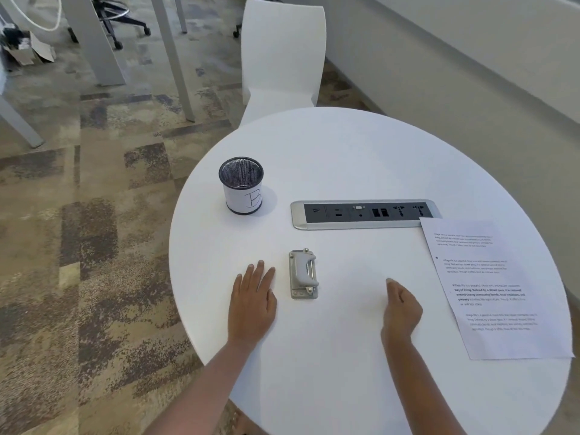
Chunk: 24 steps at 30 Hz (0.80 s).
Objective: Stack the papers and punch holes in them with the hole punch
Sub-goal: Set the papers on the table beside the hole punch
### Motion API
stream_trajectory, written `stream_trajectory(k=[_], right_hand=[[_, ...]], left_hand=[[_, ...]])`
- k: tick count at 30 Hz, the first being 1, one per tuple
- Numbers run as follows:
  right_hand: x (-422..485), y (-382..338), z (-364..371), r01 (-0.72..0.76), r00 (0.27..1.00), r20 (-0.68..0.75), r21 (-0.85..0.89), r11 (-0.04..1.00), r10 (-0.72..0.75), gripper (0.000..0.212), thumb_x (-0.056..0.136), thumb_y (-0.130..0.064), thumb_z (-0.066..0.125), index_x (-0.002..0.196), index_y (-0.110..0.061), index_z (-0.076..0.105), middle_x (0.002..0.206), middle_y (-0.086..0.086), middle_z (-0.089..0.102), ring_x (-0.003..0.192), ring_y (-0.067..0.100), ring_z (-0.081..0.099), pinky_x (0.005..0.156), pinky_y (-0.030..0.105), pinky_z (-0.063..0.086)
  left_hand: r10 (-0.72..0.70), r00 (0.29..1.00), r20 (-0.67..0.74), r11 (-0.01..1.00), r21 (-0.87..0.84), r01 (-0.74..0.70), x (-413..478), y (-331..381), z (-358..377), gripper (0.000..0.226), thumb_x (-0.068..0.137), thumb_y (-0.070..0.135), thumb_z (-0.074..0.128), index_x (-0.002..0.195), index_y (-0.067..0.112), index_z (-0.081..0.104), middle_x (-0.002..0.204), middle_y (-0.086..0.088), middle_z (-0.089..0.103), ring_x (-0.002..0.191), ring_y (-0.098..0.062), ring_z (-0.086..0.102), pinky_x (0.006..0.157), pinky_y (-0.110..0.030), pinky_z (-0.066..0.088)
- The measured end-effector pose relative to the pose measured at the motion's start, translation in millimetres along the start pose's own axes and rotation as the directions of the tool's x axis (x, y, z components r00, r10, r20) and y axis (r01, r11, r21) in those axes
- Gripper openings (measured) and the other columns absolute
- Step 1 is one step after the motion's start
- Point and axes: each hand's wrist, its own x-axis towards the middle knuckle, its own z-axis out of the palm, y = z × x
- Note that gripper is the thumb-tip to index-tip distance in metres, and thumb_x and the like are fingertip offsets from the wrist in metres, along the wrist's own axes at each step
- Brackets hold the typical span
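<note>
The left hand lies flat and empty just left of the grey metal hole punch. The right hand, loosely curled, holds nothing to its right. The white printed papers lie farther right, untouched. Stacking appears pending, and the next move calls for reaching them.

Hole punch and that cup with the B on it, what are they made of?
The hole punch looks like dull grey metal, with a smoother, maybe plastic, handle. The cup looks like dark wire mesh, a fine grid showing inside its rim; white paper wraps its side.
</note>
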Motion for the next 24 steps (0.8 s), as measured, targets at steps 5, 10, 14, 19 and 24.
stream_trajectory(k=[5, 10, 14, 19, 24], right_hand=[[8.3, -50.6, 24.4, -0.393, 0.92, 0.202, 0.455, 0.799, 0.337, 0.009, 0.084, -0.009, 0.061, 0.075, -0.008, 0.06, 0.079, 0.0, 0.057, 0.074, 0.003, 0.056, 0.084, 0.019, 0.049], [-3.7, -92.5, 77.6, -0.449, 0.882, 0.382, 0.509, 0.734, 0.274, 0.012, 0.085, -0.004, 0.059, 0.073, -0.005, 0.058, 0.075, 0.003, 0.055, 0.073, 0.008, 0.055, 0.087, 0.023, 0.047], [-17.1, -118.4, 136.5, -0.417, 0.857, 0.473, 0.405, 0.814, 0.203, 0.016, 0.082, -0.003, 0.061, 0.067, -0.007, 0.057, 0.068, 0.003, 0.054, 0.067, 0.008, 0.053, 0.081, 0.02, 0.049], [-30.7, -140.0, 202.4, -0.169, 0.865, 0.5, 0.212, 0.963, 0.042, 0.027, 0.081, -0.007, 0.061, 0.056, -0.014, 0.054, 0.061, 0.001, 0.052, 0.058, 0.009, 0.05, 0.068, 0.019, 0.049], [-40.0, -152.9, 235.8, 0.271, 0.802, 0.55, 0.012, 0.963, -0.232, 0.034, 0.08, -0.009, 0.057, 0.05, -0.003, 0.044, 0.062, 0.025, 0.051, 0.064, 0.017, 0.038, 0.059, 0.027, 0.032]], left_hand=[[0.005, 1.0, 0.024, 1.0, 0.011, -0.006, 20.0, -16.1, -6.4, 0.049, 0.081, 0.021, 0.034, 0.123, 0.013, 0.059, 0.133, -0.011, 0.056, 0.12, -0.03, 0.055, 0.103, -0.038, 0.025], [0.009, 0.999, 0.041, 1.0, 0.012, -0.009, 33.8, -23.9, -8.3, 0.049, 0.082, 0.021, 0.033, 0.124, 0.014, 0.057, 0.133, -0.011, 0.055, 0.121, -0.029, 0.054, 0.104, -0.038, 0.024], [0.011, 0.999, 0.052, 1.0, 0.011, -0.012, 40.6, -26.3, -8.6, 0.049, 0.082, 0.021, 0.034, 0.124, 0.015, 0.057, 0.135, -0.01, 0.054, 0.122, -0.028, 0.053, 0.104, -0.038, 0.025], [0.005, 0.998, 0.062, 1.0, 0.016, -0.006, 44.8, -26.6, -8.9, 0.05, 0.082, 0.021, 0.034, 0.127, 0.016, 0.056, 0.137, -0.009, 0.052, 0.124, -0.027, 0.051, 0.105, -0.039, 0.025], [0.004, 0.996, 0.084, 0.999, 0.036, -0.007, 44.2, -26.2, -9.7, 0.05, 0.083, 0.022, 0.035, 0.129, 0.017, 0.054, 0.138, -0.008, 0.051, 0.126, -0.026, 0.049, 0.107, -0.038, 0.023]])
